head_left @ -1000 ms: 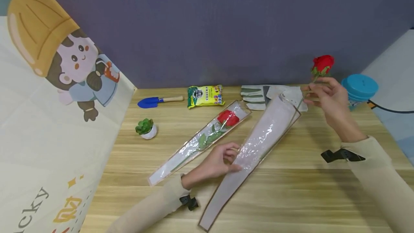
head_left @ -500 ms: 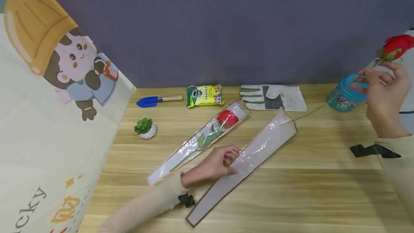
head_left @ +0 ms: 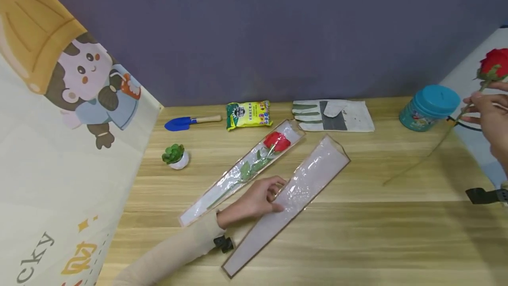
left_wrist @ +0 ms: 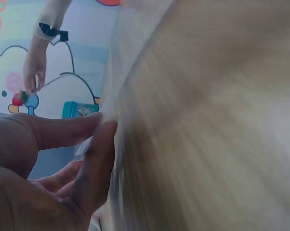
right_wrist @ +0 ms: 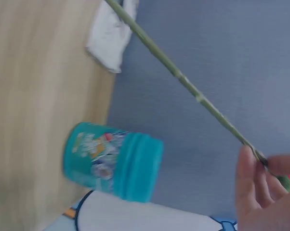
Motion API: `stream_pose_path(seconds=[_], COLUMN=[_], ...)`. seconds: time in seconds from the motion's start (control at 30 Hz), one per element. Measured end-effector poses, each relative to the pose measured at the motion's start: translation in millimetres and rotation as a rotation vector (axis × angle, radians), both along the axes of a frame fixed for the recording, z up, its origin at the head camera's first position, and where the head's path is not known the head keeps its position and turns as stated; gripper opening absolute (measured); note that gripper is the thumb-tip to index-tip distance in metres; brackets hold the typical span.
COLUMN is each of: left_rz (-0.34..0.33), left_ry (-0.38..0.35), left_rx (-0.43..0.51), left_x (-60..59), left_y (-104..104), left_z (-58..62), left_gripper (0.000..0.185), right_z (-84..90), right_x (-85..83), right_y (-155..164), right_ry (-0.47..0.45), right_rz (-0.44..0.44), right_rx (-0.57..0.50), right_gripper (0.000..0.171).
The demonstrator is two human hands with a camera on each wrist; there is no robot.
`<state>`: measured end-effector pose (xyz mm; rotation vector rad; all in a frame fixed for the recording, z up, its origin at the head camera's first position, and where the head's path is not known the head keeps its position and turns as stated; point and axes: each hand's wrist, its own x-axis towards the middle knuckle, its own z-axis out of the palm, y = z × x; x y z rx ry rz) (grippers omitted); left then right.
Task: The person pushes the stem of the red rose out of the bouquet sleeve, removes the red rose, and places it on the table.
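Observation:
My left hand point(head_left: 255, 197) pinches the edge of a long tapered flower sleeve point(head_left: 303, 180), clear film with a pale backing and brown border, nothing showing inside it. At the right edge of the head view, my right hand point(head_left: 492, 111) pinches a red artificial rose point(head_left: 494, 64) just below its bloom. The bare green stem point(right_wrist: 183, 82) slants down toward the table, its end apart from the sleeve. Left of the held sleeve lies a second sleeve point(head_left: 190, 216) with a red rose point(head_left: 277, 141) and green leaves inside.
Along the back are a blue trowel point(head_left: 178, 123), a yellow-green packet point(head_left: 249, 114), folded work gloves point(head_left: 361, 116) and a lidded turquoise tub point(head_left: 430, 107). A small potted succulent point(head_left: 174, 156) stands at left. A dark partition point(head_left: 258, 34) borders the wooden table point(head_left: 377, 233).
My right hand has drawn the rose out of the sleeve and carried it right, past the tub. The sleeve in my left hand has shifted slightly left and lower.

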<state>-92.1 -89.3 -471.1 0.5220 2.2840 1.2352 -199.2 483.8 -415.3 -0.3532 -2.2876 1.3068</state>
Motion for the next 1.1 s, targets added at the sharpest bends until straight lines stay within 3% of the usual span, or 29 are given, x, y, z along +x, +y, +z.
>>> stream_pose_path(seconds=[0.1, 0.23, 0.33, 0.43, 0.6, 0.77, 1.1], left_rz=[-0.004, -0.011, -0.013, -0.018, -0.033, -0.034, -0.056], left_ry=[0.032, 0.09, 0.134, 0.182, 0.243, 0.285, 0.322], left_rx=[-0.037, -0.09, -0.125, -0.145, -0.178, -0.236, -0.319], left_x=[-0.2, -0.5, -0.3, 0.1, 0.8, 1.0, 1.8], left_y=[-2, -5, -7, -9, -9, -10, -9], left_z=[1.0, 2.3, 2.5, 2.1, 2.3, 4.4, 4.2], left_gripper=[0.064, 0.063, 0.062, 0.061, 0.06, 0.059, 0.061], right_z=[-26.9, -6.5, 4.5, 1.4, -21.3, -36.5, -51.7], right_x=[4.7, 34.8, 51.1, 58.8, 62.2, 63.8, 63.0], right_y=[14, -33, -66, -84, -98, -118, -141], right_ry=[-0.069, -0.261, -0.332, -0.383, -0.48, -0.569, -0.618], right_rz=[0.131, 0.234, 0.331, 0.443, 0.582, 0.63, 0.642], right_rx=[0.039, 0.113, 0.186, 0.2, 0.128, 0.09, 0.1], right_gripper=[0.052, 0.045, 0.045, 0.051, 0.048, 0.051, 0.049])
